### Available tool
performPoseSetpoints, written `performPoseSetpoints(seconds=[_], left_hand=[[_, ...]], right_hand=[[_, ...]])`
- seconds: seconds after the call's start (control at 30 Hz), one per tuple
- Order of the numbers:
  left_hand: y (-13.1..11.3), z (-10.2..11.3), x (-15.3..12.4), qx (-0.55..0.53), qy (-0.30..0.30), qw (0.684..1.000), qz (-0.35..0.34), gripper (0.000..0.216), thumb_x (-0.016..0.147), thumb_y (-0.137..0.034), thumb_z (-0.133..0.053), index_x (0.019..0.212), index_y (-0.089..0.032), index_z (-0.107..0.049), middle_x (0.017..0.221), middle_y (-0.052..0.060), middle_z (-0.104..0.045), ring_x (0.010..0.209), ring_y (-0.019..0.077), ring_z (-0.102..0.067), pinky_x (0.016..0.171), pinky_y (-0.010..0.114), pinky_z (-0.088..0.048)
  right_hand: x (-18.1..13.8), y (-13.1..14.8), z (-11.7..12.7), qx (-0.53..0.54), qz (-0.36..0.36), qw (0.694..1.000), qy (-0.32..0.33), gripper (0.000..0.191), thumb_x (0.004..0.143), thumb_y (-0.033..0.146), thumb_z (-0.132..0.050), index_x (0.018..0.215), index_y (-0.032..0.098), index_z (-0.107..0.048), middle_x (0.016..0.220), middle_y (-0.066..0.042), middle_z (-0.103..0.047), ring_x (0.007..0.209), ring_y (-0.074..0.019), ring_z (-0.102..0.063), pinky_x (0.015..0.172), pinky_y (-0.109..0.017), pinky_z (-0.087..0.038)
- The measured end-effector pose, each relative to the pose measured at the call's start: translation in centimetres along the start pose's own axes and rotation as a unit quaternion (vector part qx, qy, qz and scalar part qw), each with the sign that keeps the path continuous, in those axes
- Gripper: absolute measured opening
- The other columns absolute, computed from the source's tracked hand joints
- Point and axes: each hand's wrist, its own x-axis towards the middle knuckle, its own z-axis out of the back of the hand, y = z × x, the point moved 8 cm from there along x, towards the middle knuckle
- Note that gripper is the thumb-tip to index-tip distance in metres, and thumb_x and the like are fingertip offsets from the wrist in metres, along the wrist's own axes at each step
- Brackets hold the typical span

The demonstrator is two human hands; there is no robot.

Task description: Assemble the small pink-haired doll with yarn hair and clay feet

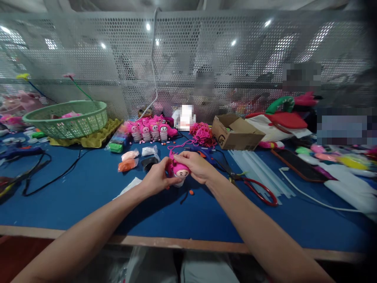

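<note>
Between my two hands, a small doll (pixel 180 171) with bright pink yarn hair, a pale painted face and a whitish body stands just above or on the blue table. My left hand (pixel 159 175) grips it from the left, thumb across the lower front. From the right, my right hand (pixel 196 165) pinches the pink hair at the top of its head. Pink yarn trails from the hair toward a tangled heap of pink yarn (pixel 202 133). In front of the doll lie a small orange piece (pixel 191 192) and a short dark strand (pixel 184 197).
Several similar dolls (pixel 150 133) stand behind, near small clay packets (pixel 127 165). A green basket (pixel 66 122) sits left on an egg tray (pixel 85 137). Rightward are a cardboard box (pixel 235 133), red-handled scissors (pixel 260 192), translucent glue sticks (pixel 256 173) and a phone (pixel 299 165).
</note>
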Motion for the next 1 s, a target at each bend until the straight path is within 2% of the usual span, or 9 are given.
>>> performPoseSetpoints(seconds=[0.3,0.5,0.6,0.7,0.8,1.0], left_hand=[[0.2,-0.2,0.0,-0.027,0.004,1.0,0.002,0.041,0.062,-0.043,-0.062,0.089,-0.017,-0.045,0.071,-0.002,-0.051,0.057,0.0097,-0.043,0.051,0.022,-0.033],[0.1,0.0,0.0,-0.021,-0.002,1.0,0.005,0.041,0.061,-0.042,-0.063,0.09,-0.016,-0.047,0.075,0.0,-0.055,0.059,0.0103,-0.045,0.053,0.022,-0.034],[0.0,0.1,-0.1,0.006,-0.006,1.0,0.009,0.041,0.061,-0.042,-0.063,0.089,-0.016,-0.048,0.076,-0.001,-0.055,0.059,0.0103,-0.045,0.053,0.022,-0.033],[-0.2,0.2,-0.1,0.023,-0.007,1.0,0.004,0.041,0.061,-0.043,-0.063,0.088,-0.016,-0.048,0.075,-0.001,-0.055,0.06,0.0107,-0.045,0.053,0.022,-0.033],[-0.2,0.2,-0.1,0.028,-0.006,1.0,0.003,0.041,0.062,-0.044,-0.062,0.088,-0.017,-0.047,0.071,-0.002,-0.053,0.058,0.0106,-0.044,0.052,0.022,-0.033],[-0.4,0.2,-0.1,0.031,-0.006,0.999,-0.008,0.041,0.063,-0.046,-0.06,0.088,-0.017,-0.047,0.069,-0.003,-0.05,0.058,0.01,-0.043,0.051,0.022,-0.031]], right_hand=[[-0.1,0.3,0.0,0.023,0.009,1.0,-0.009,0.03,0.05,0.034,-0.073,0.059,0.013,-0.053,0.056,0.004,-0.053,0.054,-0.0075,-0.049,0.055,-0.023,-0.037],[0.1,0.5,0.3,-0.008,0.022,1.0,-0.009,0.033,0.053,0.04,-0.07,0.058,0.014,-0.052,0.056,0.004,-0.052,0.053,-0.0075,-0.047,0.055,-0.023,-0.036],[0.2,1.1,1.1,-0.065,0.05,0.996,-0.036,0.036,0.06,0.049,-0.062,0.058,0.013,-0.054,0.058,0.002,-0.053,0.055,-0.0083,-0.047,0.059,-0.024,-0.036],[0.1,1.6,1.8,-0.168,0.057,0.982,-0.065,0.038,0.065,0.051,-0.057,0.058,0.013,-0.057,0.057,0.001,-0.055,0.056,-0.0095,-0.047,0.06,-0.025,-0.035],[0.1,1.3,1.4,-0.224,0.052,0.973,-0.035,0.035,0.066,0.048,-0.057,0.056,0.014,-0.057,0.055,0.002,-0.054,0.056,-0.0106,-0.048,0.057,-0.024,-0.034],[0.1,1.0,0.2,-0.141,0.065,0.988,-0.002,0.023,0.059,0.036,-0.064,0.059,0.015,-0.055,0.059,0.002,-0.055,0.056,-0.0099,-0.048,0.057,-0.024,-0.037]])
